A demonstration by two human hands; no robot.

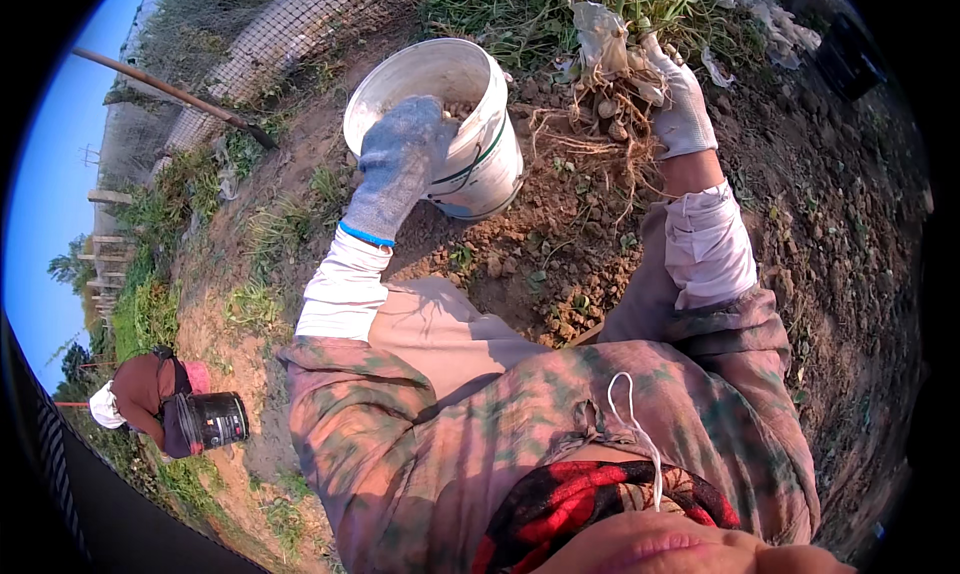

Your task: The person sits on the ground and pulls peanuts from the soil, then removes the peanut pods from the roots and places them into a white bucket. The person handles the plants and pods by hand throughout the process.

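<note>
My left hand (409,143), in a grey-blue knitted glove, reaches over the near rim into a white plastic bucket (487,158). Its fingers are hidden inside, so whether they hold anything cannot be told. Peanuts (459,110) show in the bucket beside the hand. To the right of the bucket, my right hand (681,98), in a pale glove, grips an uprooted peanut plant (615,109) with pods and trailing roots. A piece of thin plastic film (600,38) hangs among its roots.
Green peanut plants (517,19) lie beyond the bucket, with more plastic film (772,23) at the right. Cloddy soil (510,259) lies before me. A long-handled tool (172,90) stands at the left near netting (300,19). Another person (142,394) bends beside a black bucket (216,420).
</note>
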